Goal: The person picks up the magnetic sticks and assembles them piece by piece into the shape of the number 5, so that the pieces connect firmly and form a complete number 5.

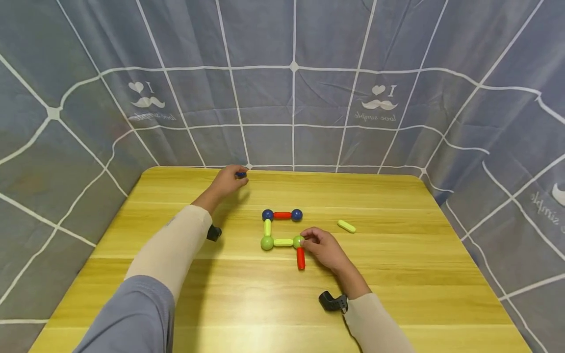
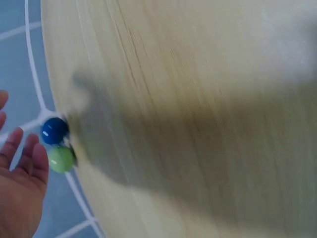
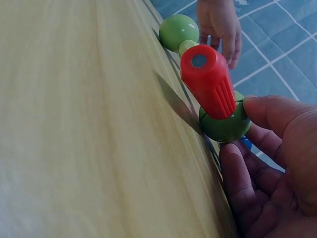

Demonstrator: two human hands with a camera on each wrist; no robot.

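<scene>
Pinching the near-right green ball is the right hand; the left hand, fingers spread, is by the far-left blue ball.

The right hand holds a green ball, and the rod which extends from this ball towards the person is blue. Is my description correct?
Not quite: the rod is red, not blue, as the head view shows. The right hand does hold a green ball.
</scene>
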